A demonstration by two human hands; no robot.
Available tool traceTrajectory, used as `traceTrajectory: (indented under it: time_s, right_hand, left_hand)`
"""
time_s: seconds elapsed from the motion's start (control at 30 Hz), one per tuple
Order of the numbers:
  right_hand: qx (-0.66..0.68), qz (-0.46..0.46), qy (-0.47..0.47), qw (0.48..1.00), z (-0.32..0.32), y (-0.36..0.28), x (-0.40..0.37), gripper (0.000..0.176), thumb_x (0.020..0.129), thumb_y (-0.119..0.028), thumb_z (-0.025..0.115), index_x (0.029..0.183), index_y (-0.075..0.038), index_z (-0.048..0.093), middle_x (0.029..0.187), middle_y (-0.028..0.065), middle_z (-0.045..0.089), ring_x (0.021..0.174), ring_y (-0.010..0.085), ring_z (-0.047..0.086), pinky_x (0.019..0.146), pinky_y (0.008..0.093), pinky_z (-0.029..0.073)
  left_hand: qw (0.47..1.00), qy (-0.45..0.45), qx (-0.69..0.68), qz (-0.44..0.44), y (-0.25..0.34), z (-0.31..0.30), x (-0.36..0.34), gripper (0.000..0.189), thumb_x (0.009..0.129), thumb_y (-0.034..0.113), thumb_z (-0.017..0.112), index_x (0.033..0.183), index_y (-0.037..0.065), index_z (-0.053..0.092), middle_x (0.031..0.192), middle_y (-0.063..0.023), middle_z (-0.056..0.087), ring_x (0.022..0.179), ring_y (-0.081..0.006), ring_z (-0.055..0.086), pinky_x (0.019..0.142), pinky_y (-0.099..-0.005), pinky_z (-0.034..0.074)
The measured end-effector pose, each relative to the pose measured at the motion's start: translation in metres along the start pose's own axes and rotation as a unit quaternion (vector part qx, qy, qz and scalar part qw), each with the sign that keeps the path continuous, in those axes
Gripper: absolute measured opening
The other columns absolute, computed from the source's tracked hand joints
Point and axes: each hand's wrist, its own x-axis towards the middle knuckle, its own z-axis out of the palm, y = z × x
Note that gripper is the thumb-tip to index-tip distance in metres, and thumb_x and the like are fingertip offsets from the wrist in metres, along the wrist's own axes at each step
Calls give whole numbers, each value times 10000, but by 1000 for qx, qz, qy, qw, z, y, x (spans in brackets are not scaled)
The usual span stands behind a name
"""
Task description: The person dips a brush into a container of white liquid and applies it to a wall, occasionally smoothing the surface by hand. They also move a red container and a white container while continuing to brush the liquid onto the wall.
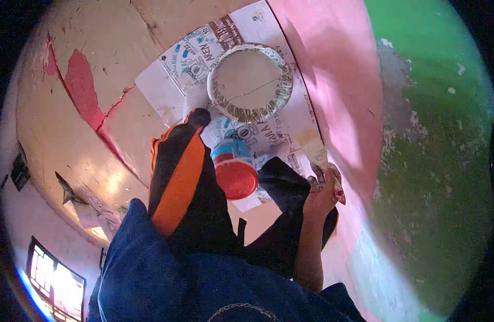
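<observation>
To the right of the right hand (322,189), and closest to it of the big surfaces, rises the wall (434,177), green with a pink band along its foot and pale, rough patches in the green. Away to the left of that hand spreads the brownish floor (134,123), marked by red patches and a long red crack. Behind the hand and to its left is the person's dark blue shirt (156,268), with black trousers (180,177) below it, an orange stripe down one leg; the knees are bent. Ahead of the hand, flat along the foot of the wall, lies a printed cardboard sheet (169,88). Far to the left of the hand and behind it, a bright window (55,282) shows. On the cardboard, ahead of the hand and to its left, stands a round tub (251,83), its rim smeared white. Nearer, directly left of the hand, is a small red-and-blue pot (235,180) between the legs. The right hand is closed around a small tool (338,190), near the wall; whether brush or scraper I cannot tell. The left hand is out of sight, so I cannot tell its state
</observation>
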Motion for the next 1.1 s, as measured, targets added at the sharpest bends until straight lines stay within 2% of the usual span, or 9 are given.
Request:
traceTrajectory:
  time_s: [0.17,0.2,0.27,0.37,0.4,0.57,0.73,0.87,1.1]
  right_hand:
    - [2,-74,-32,997,1,-1,15,223,824,-126,501,1032,-57,459,945,76,549,836,224,574,578,258,433]
    - [-127,-139,-52,981,-1,0,16,244,816,-111,507,1046,-45,458,935,81,547,836,227,574,572,263,431]
    - [-361,-267,-47,892,-19,10,18,278,796,-72,519,1058,-6,456,923,98,541,804,226,572,567,268,431]
    - [-187,-202,-10,961,-9,-1,-3,150,738,-79,578,841,27,553,732,118,582,630,173,565,543,238,440]
    - [-119,-202,-5,972,-7,-2,-8,154,739,-77,576,845,32,550,740,118,579,629,173,561,541,239,438]
    - [71,-302,-56,949,-12,7,-21,172,743,-66,571,862,53,537,780,119,566,620,168,540,531,244,425]
    - [41,-332,-25,942,-17,7,-35,174,744,-60,566,863,63,533,788,117,558,604,162,527,521,244,416]
    - [-99,-340,24,935,-8,-8,-36,139,736,-58,562,822,50,545,720,105,557,562,144,522,509,236,410]
    - [-27,-357,42,933,11,-24,-55,128,744,-33,534,850,39,528,714,101,552,535,151,531,509,238,431]
  left_hand:
    - [992,-10,-116,40,-56,-27,-99,295,812,155,491,1080,32,503,1022,-177,543,907,-247,550,763,-330,443]
    - [991,-17,-129,39,-66,-31,-116,296,812,154,492,1081,32,501,1024,-176,542,911,-246,548,766,-330,441]
    - [988,-34,-148,29,-78,-40,-144,299,811,152,493,1083,30,498,1029,-175,541,919,-244,544,771,-329,437]
    - [986,-51,-156,20,-90,-45,-162,302,810,149,496,1086,27,494,1037,-173,538,932,-241,537,779,-327,432]
    - [986,-54,-158,19,-92,-45,-163,304,810,148,497,1088,26,493,1039,-172,537,936,-241,535,782,-327,430]
    - [983,-69,-170,24,-96,-31,-164,311,808,144,501,1093,22,486,1052,-168,533,956,-236,524,796,-324,422]
    - [984,-63,-162,44,-105,-42,-156,318,806,139,505,1099,17,479,1064,-164,528,977,-232,513,810,-322,413]
    - [983,-56,-162,70,-108,-51,-134,324,805,135,509,1103,14,473,1074,-161,525,993,-228,505,821,-320,406]
    - [976,-68,-175,110,-124,-60,-102,335,802,128,514,1111,8,463,1091,-156,519,1022,-222,489,840,-317,393]
